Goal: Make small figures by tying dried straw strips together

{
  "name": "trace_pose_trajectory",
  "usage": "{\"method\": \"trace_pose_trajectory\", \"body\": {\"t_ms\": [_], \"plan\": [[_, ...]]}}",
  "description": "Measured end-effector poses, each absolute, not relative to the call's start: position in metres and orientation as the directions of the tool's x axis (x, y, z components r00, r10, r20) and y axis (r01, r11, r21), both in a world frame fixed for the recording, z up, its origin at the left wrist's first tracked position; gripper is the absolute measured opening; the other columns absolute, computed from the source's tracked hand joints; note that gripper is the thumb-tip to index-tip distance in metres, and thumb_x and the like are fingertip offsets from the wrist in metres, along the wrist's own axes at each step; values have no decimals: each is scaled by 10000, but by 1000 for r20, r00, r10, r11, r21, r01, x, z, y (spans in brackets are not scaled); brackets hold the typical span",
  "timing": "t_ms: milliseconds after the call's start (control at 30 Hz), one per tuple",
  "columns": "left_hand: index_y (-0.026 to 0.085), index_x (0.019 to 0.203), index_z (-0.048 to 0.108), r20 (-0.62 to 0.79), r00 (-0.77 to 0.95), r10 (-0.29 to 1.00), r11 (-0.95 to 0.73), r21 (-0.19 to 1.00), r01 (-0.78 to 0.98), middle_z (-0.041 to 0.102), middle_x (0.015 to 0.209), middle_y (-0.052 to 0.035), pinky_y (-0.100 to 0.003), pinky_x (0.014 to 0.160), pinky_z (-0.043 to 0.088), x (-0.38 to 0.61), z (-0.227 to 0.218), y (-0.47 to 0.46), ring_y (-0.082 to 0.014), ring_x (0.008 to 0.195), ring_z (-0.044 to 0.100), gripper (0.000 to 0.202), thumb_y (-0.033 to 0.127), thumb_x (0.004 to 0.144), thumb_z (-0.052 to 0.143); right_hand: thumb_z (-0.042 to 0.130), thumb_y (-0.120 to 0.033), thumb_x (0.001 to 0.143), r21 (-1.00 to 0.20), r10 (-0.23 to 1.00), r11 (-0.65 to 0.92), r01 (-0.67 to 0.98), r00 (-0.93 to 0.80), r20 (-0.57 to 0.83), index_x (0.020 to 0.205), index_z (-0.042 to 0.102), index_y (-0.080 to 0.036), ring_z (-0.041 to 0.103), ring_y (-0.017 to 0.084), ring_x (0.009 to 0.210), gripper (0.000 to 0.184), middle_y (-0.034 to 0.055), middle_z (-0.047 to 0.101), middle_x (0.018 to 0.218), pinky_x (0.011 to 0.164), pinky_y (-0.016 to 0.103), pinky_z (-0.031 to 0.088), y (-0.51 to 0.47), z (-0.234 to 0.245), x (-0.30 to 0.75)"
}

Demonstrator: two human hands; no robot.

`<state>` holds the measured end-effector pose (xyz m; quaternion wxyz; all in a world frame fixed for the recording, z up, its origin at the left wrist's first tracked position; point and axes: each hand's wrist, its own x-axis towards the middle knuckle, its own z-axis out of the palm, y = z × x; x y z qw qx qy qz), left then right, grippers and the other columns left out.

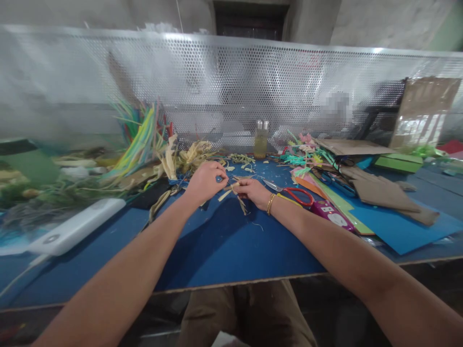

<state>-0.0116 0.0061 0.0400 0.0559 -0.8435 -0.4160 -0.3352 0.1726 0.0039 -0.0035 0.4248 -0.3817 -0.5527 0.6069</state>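
Observation:
My left hand [205, 181] is closed in a pinch over the blue table top [217, 241], its fingertips meeting a bunch of pale dried husk strips [231, 189]. My right hand [253, 192], with a gold bracelet at the wrist, is curled round the same strips from the right. Loose ends of the strips stick out below and to the left of the fingers. Both hands work close together near the middle of the table.
Red-handled scissors [294, 193] lie just right of my right hand. A glue bottle [261, 140] stands at the back by the perforated metal screen [253, 86]. Coloured strips [141, 140], husk piles [193, 155], a white power bank [77, 225], coloured paper [394, 226] and cardboard [383, 190] crowd the sides.

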Motion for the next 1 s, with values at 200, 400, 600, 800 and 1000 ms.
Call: {"method": "trace_pose_trajectory", "body": {"t_ms": [200, 400, 600, 800, 1000], "plan": [[201, 696, 640, 665, 286, 690, -571, 258, 779, 656, 891, -69, -369, 870, 448, -18, 42, 7, -217, 886, 573, 130, 247, 772, 545, 775, -233, 602, -993, 932, -34, -111, -363, 8, 657, 679, -175, 527, 86, 624, 124, -9, 625, 657, 636, 233, 436, 6, -6, 174], [192, 735, 618, 525, 28, 851, -404, 619, 673, 660, 746, -33, -319, 714, 464, -14, 39, 8, -190, 738, 598, 112, 278, 768, 554, 759, -217, 622, -989, 928, -60, -135, -373, -5, 690, 688, -190, 535, 93, 644, 102, 6, 642, 711, 642, 236, 444, 8, -7, 173], [182, 929, 632, 219, 8, 976, -214, 946, 243, 681, 1061, -78, -289, 636, 480, -7, 34, 6, -189, 824, 660, 274, 419, 813, 556, 751, -217, 611, -990, 931, -44, -133, -365, 7, 714, 665, -179, 514, 88, 623, 139, 2, 629, 703, 621, 226, 441, 7, -6, 173], [196, 1059, 664, 182, 327, 927, -281, 916, 288, 687, 919, -56, -327, 704, 474, -6, 29, 4, -184, 799, 621, 340, 266, 729, 629, 768, -222, 600, -983, 943, -41, -178, -331, 21, 739, 616, -184, 553, 101, 654, 210, -7, 623, 705, 657, 247, 460, 9, -8, 174], [186, 911, 683, 213, 311, 926, -295, 924, 243, 622, 762, -14, -296, 696, 438, -7, 31, 6, -142, 708, 552, 237, 238, 681, 685, 761, -211, 592, -987, 939, -31, -157, -344, 25, 721, 607, -177, 549, 97, 646, 204, -17, 612, 672, 645, 231, 460, 9, -9, 173]]}}
